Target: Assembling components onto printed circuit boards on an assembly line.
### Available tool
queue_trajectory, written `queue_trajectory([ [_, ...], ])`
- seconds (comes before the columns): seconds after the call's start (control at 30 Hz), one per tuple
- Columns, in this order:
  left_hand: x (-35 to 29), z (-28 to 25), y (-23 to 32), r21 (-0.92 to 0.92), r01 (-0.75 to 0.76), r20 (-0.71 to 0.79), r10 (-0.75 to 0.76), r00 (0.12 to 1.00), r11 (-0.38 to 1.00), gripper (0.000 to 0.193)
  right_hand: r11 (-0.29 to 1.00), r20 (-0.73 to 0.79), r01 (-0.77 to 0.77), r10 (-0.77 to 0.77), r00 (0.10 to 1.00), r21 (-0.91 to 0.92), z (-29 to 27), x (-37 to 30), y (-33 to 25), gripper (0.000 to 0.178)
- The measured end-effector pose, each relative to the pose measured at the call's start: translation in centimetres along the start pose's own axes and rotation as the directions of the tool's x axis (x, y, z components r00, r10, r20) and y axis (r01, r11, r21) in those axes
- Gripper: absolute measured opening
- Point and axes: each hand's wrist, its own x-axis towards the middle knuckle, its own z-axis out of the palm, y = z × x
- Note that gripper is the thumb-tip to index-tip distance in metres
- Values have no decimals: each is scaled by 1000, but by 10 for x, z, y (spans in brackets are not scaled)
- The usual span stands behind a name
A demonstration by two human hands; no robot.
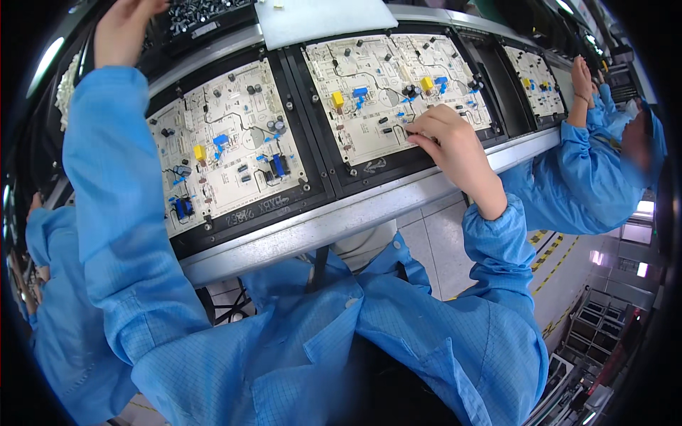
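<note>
Blue smock [249, 355] of the person lies nearest to the camera and fills the bottom of the frame. Beyond it, a metal rail [341, 226] runs across the centre, and behind this rail are the circuit boards in black frames.

The right hand [452, 145] is at the middle circuit board [359, 131], right of the frame's centre. Its thumb and forefinger are pinched together close over the lower part of this board; whether a small part is between them, I cannot tell. The left hand [126, 32] is at the upper left, partly cut by the edge, beside a tray [245, 8] of small dark parts; its grasp I also cannot tell.

In my judgement, the step in hand is placing or adjusting a small component on the middle board. The next move seems to call for a steady, exact pinch, with light pressure, so that the neighbouring parts are not disturbed.
</note>
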Motion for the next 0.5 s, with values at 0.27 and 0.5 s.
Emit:
queue_trajectory([
  [0.27, -56, 97, 17, 283, -85, 590, -103, 801, 955, 17, 1000, -69, 21, -21, 997, -12, 7, -2, 1, 16],
  [0.5, -63, 145, 8, 145, -140, 734, -12, 679, 979, 16, 999, -20, 43, -44, 999, -31, -1, -2, 3, 11],
])
